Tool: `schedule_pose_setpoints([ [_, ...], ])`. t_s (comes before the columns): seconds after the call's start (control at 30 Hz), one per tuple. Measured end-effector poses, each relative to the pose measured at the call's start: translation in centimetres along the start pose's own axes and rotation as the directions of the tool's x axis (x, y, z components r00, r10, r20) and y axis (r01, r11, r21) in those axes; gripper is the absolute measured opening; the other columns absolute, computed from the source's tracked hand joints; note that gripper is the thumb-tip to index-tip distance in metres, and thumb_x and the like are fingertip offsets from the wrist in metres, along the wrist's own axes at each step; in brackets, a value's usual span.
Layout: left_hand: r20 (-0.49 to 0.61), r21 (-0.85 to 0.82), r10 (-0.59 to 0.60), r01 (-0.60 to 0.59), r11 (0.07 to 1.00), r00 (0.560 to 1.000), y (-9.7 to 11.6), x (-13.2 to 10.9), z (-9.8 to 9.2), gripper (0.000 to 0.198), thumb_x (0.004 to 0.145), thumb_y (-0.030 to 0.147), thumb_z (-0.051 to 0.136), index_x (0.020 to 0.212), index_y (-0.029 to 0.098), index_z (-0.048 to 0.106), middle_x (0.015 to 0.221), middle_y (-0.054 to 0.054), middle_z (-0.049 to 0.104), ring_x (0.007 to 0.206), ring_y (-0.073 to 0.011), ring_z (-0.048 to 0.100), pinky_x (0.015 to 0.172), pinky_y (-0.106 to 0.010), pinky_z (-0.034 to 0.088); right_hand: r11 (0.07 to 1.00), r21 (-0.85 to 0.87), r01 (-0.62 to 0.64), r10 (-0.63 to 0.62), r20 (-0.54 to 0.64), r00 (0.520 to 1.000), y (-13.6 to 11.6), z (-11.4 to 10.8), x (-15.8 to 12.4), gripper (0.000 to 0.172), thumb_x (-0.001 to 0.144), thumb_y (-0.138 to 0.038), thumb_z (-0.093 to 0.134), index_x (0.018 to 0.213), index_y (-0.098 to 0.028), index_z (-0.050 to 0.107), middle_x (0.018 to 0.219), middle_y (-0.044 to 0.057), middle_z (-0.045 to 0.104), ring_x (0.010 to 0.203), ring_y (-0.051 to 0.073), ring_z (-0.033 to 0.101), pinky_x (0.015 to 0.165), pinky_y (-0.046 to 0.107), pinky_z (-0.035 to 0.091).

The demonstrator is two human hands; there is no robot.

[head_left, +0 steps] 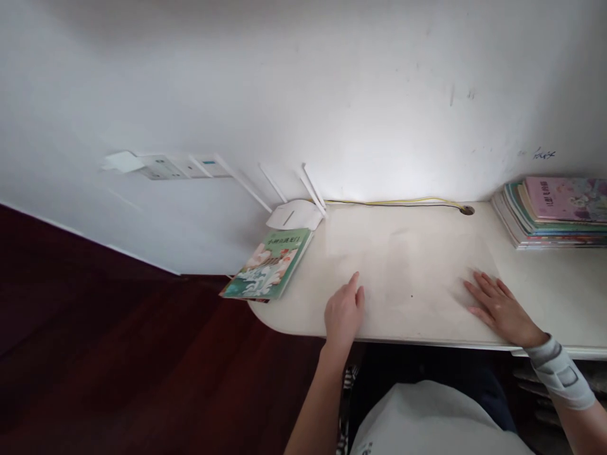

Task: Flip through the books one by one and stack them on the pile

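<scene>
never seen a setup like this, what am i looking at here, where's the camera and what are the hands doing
There is no machine here, just a person's two bare hands. The single picture comes from a camera worn on the head, looking forward and down. The left hand has its index finger stretched out over a white desk; the right hand, with a grey wrist wrap below it, is spread palm down on the desk. No held object is visible. At the left end are a white router and a green-covered book; at the right, a stack of books. Thin cables run along the wall to a desk hole.
</scene>
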State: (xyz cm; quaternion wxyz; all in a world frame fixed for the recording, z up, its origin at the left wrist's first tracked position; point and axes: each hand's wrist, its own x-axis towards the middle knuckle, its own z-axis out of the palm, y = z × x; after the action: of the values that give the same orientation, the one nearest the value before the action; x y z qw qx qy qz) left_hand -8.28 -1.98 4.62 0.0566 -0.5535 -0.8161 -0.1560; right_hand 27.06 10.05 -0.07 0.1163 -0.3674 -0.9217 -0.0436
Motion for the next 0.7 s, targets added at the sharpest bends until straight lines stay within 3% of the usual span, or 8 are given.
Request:
schedule_pose_setpoints([
  [0.1,-0.081,0.118,-0.052,0.062,0.991,0.995,-3.3,1.8,-2.0,0.043,0.092,0.03,0.032,0.125,0.013,0.054,0.094,-0.013,0.066,0.091,-0.024,0.061,0.084,-0.035,0.046,1.0,0.024,0.007,-0.006,-0.05,0.999,0.3,0.2,-0.6,0.05,0.091,-0.048,0.039,0.135,-0.025,0.046,0.146,0.01,0.036,0.134,0.027,0.034,0.104,0.049,0.035],
  [0.2,-0.154,0.245,-0.151,0.186,0.952,0.977,-7.5,4.3,-3.6,0.045,0.09,0.029,0.036,0.128,0.01,0.049,0.127,-0.019,0.054,0.118,-0.0305,0.049,0.096,-0.041,0.04,0.999,0.044,0.025,-0.021,-0.092,0.996,0.6,0.4,-0.8,0.048,0.091,-0.046,0.04,0.133,-0.025,0.048,0.144,0.01,0.039,0.133,0.028,0.036,0.103,0.049,0.036],
  [0.27,-0.125,0.325,-0.261,0.288,0.901,0.957,-9.9,5.6,-3.7,0.051,0.088,0.029,0.039,0.132,0.003,0.042,0.137,-0.025,0.043,0.127,-0.0346,0.04,0.099,-0.046,0.037,0.999,0.043,0.024,-0.019,-0.107,0.994,0.6,0.5,-0.8,0.048,0.091,-0.046,0.04,0.132,-0.024,0.049,0.143,0.01,0.041,0.132,0.028,0.037,0.103,0.049,0.036],
  [0.33,-0.038,0.381,-0.361,0.347,0.857,0.932,-11.5,6.4,-3.1,0.057,0.087,0.03,0.042,0.132,-0.004,0.039,0.135,-0.031,0.043,0.125,-0.0381,0.042,0.097,-0.047,0.038,0.999,0.032,0.022,-0.019,-0.111,0.994,0.5,0.6,-0.8,0.047,0.091,-0.046,0.04,0.131,-0.023,0.05,0.143,0.011,0.042,0.132,0.027,0.038,0.103,0.049,0.037],
  [0.43,0.02,0.407,-0.397,0.355,0.841,0.918,-12.2,6.6,-2.2,0.052,0.088,0.021,0.037,0.131,-0.008,0.039,0.128,-0.035,0.047,0.119,-0.0382,0.049,0.094,-0.048,0.04,1.0,0.015,0.024,-0.022,-0.11,0.994,0.5,0.6,-0.7,0.047,0.091,-0.046,0.04,0.131,-0.022,0.051,0.143,0.011,0.042,0.132,0.027,0.038,0.103,0.048,0.037],
  [0.5,0.032,0.395,-0.39,0.347,0.851,0.92,-12.0,6.3,-2.6,0.046,0.087,0.014,0.032,0.128,-0.003,0.045,0.121,-0.032,0.054,0.109,-0.0357,0.057,0.088,-0.047,0.044,1.0,0.019,0.022,-0.02,-0.112,0.994,0.5,0.6,-0.7,0.047,0.091,-0.046,0.041,0.131,-0.022,0.05,0.143,0.011,0.042,0.132,0.027,0.038,0.103,0.048,0.037],
  [0.63,0.066,0.349,-0.393,0.348,0.87,0.917,-11.2,4.9,-6.1,0.037,0.09,0.023,0.032,0.116,0.011,0.056,0.091,-0.018,0.068,0.079,-0.0303,0.067,0.071,-0.044,0.051,0.999,0.034,0.005,-0.001,-0.107,0.994,0.3,0.4,-0.7,0.046,0.091,-0.045,0.041,0.129,-0.022,0.052,0.142,0.012,0.043,0.132,0.027,0.037,0.104,0.047,0.036],
  [0.7,-0.088,0.234,-0.428,0.436,0.869,0.9,-10.5,4.0,-8.2,0.037,0.092,0.028,0.031,0.117,0.015,0.054,0.088,-0.014,0.068,0.078,-0.0296,0.066,0.072,-0.048,0.05,0.999,0.033,-0.003,0.006,-0.098,0.995,0.0,0.1,-0.6,0.045,0.091,-0.044,0.041,0.128,-0.021,0.054,0.141,0.012,0.043,0.132,0.027,0.038,0.104,0.047,0.036],
])
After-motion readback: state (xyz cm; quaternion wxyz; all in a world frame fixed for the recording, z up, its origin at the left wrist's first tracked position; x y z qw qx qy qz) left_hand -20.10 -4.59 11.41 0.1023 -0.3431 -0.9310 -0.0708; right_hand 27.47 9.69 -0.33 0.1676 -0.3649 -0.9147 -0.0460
